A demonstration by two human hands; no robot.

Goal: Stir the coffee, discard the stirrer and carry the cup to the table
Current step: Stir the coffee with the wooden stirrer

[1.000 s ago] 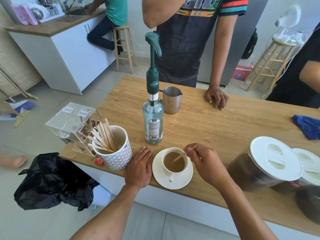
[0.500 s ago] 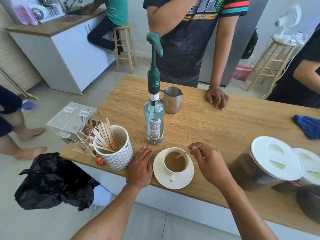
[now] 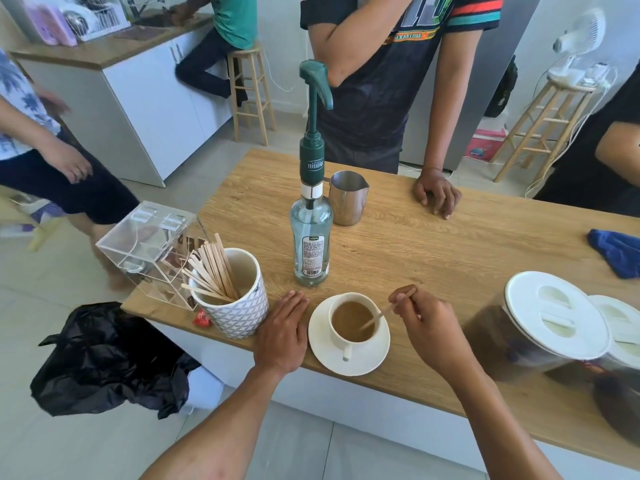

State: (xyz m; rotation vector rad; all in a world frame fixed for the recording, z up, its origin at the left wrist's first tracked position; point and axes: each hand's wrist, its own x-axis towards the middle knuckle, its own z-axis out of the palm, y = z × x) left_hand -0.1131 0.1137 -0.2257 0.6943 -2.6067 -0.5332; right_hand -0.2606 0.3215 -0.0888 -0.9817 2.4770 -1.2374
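From my station, the wooden bench (image 3: 450, 258) fills most of the view, and its near edge runs across below both hands. A black bag (image 3: 104, 358) sits on the floor off the bench's near left corner. Toward the right end stands a dark jar with a white lid (image 3: 554, 320).

A tall syrup bottle (image 3: 311, 251) with a green pump stands back from the near edge, behind the saucer. A patterned mug (image 3: 239, 317) full of wooden sticks stands at the near left corner.

My left hand (image 3: 282, 334) lies flat on the bench with its fingers straight. It sits between the mug and the saucer, just beside the saucer's left rim.

My right hand (image 3: 426, 327) is to the right of the cup, its thumb and fingers pinched on the upper end of the stirrer.

The saucer (image 3: 325, 351) sits close to the near edge and carries the cup (image 3: 356, 299), whose handle points toward me. The cup holds milky coffee (image 3: 348, 323).

The stirrer (image 3: 381, 312) slants down and left from my right fingers, over the cup's right rim, with its lower end in the coffee.
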